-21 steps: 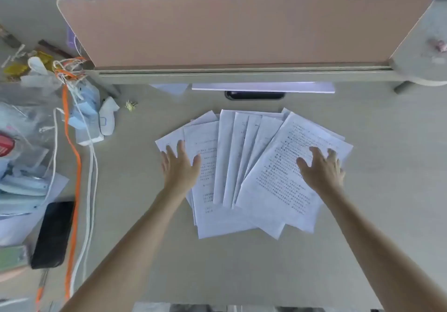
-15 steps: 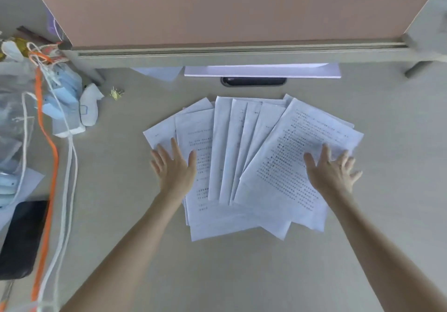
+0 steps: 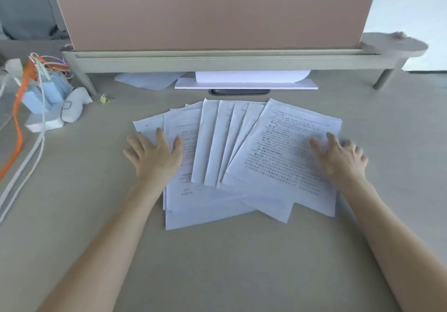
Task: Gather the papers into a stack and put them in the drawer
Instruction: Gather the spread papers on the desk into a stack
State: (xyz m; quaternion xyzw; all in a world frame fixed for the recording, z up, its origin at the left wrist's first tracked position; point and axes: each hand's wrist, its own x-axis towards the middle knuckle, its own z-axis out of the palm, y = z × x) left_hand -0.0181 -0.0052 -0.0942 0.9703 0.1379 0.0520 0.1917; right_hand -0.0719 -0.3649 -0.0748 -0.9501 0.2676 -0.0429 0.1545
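Observation:
Several printed white papers (image 3: 242, 157) lie fanned out and overlapping on the beige desk (image 3: 217, 263). My left hand (image 3: 154, 157) rests flat, fingers spread, on the left edge of the fan. On the right-hand top sheet my right hand (image 3: 338, 159) presses flat with its fingers apart. Neither hand grips a sheet. No drawer is in view.
A raised shelf (image 3: 217, 60) with a pink divider panel (image 3: 212, 9) stands behind the papers; a white pad (image 3: 244, 83) and a dark phone (image 3: 239, 92) lie under it. Blue masks (image 3: 46, 94), white and orange cords (image 3: 19, 118) and a yellow clip (image 3: 105, 98) crowd the left.
The view has tilted up and come closer. Both hands have spread outward towards the outer edges of the fan; the papers have barely shifted.

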